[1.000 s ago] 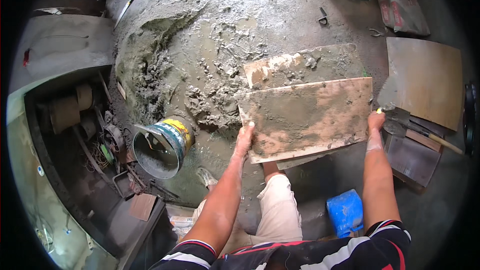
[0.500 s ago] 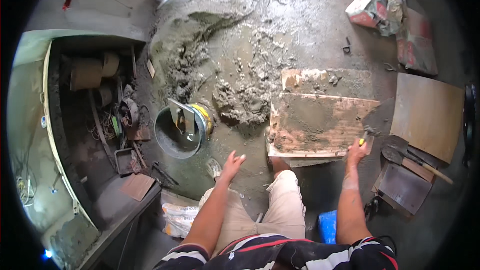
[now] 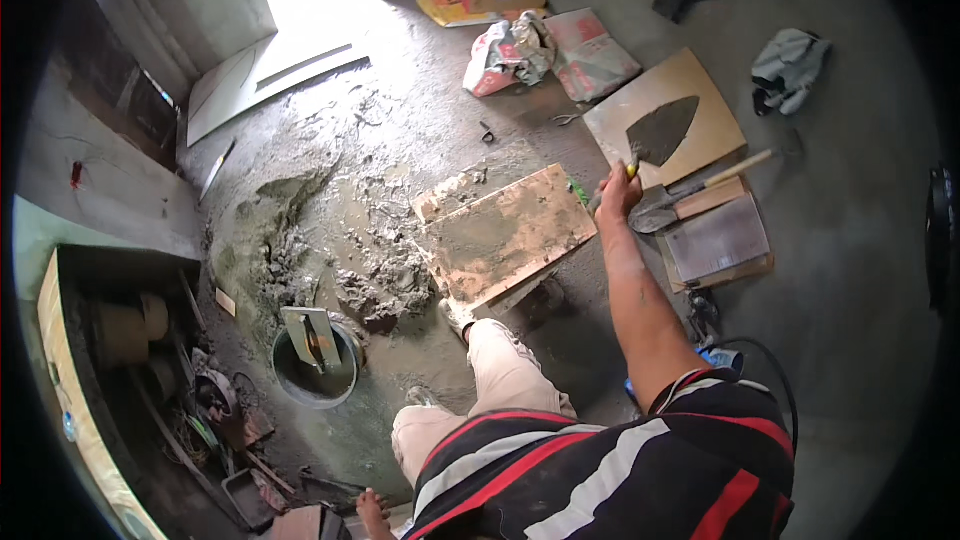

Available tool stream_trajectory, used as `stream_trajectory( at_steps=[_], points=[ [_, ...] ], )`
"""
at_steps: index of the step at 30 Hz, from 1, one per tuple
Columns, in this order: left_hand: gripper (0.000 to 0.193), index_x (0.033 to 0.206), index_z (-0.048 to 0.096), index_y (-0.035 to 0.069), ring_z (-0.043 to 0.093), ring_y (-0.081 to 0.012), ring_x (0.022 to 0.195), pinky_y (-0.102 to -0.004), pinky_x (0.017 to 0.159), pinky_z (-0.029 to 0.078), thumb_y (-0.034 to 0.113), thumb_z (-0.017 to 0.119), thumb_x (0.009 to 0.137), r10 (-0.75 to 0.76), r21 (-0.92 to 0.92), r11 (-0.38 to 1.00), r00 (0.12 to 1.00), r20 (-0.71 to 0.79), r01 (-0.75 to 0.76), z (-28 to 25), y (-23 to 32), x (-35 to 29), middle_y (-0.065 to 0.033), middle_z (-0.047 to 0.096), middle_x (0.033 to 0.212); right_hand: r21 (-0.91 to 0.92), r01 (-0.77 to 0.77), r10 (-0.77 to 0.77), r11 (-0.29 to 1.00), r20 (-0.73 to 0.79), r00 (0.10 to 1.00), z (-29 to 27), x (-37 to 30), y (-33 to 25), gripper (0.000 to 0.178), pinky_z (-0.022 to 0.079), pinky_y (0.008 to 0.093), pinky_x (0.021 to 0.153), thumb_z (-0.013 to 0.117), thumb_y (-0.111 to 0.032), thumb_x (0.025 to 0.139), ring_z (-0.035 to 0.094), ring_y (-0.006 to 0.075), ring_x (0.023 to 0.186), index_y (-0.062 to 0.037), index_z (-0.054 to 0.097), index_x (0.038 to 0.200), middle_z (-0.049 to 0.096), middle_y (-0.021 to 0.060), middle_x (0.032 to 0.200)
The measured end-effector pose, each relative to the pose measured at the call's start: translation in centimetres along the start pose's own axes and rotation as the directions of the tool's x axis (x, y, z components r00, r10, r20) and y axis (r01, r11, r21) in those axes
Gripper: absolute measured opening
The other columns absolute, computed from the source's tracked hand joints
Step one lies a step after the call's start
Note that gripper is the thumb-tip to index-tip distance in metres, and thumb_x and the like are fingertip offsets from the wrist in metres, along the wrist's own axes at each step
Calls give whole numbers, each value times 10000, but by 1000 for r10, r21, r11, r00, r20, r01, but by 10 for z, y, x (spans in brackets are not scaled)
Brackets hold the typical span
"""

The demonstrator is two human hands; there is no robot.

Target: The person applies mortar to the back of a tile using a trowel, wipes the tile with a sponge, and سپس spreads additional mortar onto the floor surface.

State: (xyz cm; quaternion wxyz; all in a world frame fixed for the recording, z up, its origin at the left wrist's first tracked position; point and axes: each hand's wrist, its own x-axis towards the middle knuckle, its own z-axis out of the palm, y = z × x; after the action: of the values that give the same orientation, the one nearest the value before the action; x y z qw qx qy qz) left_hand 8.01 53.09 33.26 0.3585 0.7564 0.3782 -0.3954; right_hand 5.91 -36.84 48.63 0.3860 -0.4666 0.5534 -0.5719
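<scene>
A pointed trowel [image 3: 662, 133] is gripped by its handle in the closed right hand [image 3: 620, 192], blade raised at one o'clock, presumably kept clear of the mortar-coated tile [image 3: 512, 235] lying just beside it at nine o'clock. The left hand is not seen. Wet mortar [image 3: 370, 270] is spread beyond the tile's left edge; bare floor [image 3: 840, 270] lies open at three o'clock.

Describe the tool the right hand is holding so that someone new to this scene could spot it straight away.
Start at the mortar-smeared square tile lying on the wet cement floor at the centre. At its right edge the right hand grips a pointed grey steel trowel, blade raised over a clean tan tile. Unlike the second trowel with a pale wooden handle lying flat just below, this one is lifted and has a yellow-green grip.
</scene>
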Motion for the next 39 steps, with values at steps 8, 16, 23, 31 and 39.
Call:
stream_trajectory(
  at_steps=[8, 16, 23, 31, 39],
  points=[
    [278, 948, 581, 91, 575, -159, 602, -317, 452, 455, 363, 592, 1006, 196, -145, 973, 975, 103, -180, -77, -8, 50, -10, 559, 756, 106, 99, -118, 989, 182, 976, -86, -64, -120, 386, 412, 304, 451, 628, -400, 991, 478, 119, 492, -78, 491, 828, 519, 9, 683],
    [276, 1003, 548, 120, 548, -131, 585, -293, 441, 416, 394, 583, 1012, 221, -77, 974, 972, 82, -215, -111, -3, 40, 8, 540, 766, -608, 463, -164, 645, 481, 861, -238, -145, -10, 467, 447, 485, 585, 598, -410, 1020, 599, 403, 639, -7, 567, 786, 584, 212, 689],
    [271, 1065, 568, 135, 566, -130, 622, -270, 450, 388, 383, 628, 974, 180, -188, 966, 984, -16, -180, -134, -22, -7, 8, 563, 818, -833, 73, 336, 548, 299, 893, -237, -192, 134, 528, 505, 475, 623, 617, -512, 969, 650, 365, 632, -9, 624, 810, 637, 210, 709],
    [404, 1254, 608, 98, 685, -175, 739, -294, 504, 457, 357, 641, 945, 12, 86, 996, 998, -54, -8, -35, -24, -91, -41, 668, 963, -767, 454, 559, 454, 641, 526, -173, -185, 178, 448, 531, 499, 804, 641, -468, 910, 680, 413, 912, -22, 674, 928, 708, 232, 940],
    [489, 1383, 550, 17, 659, -136, 808, -252, 635, 482, 242, 651, 961, 199, 48, 980, 976, -90, -195, 52, 64, -95, -76, 685, 1025, -578, 594, 619, 559, 768, 165, -57, -169, 212, 406, 525, 505, 893, 626, -385, 905, 658, 448, 1036, -9, 693, 1042, 698, 271, 1057]
  ],
)
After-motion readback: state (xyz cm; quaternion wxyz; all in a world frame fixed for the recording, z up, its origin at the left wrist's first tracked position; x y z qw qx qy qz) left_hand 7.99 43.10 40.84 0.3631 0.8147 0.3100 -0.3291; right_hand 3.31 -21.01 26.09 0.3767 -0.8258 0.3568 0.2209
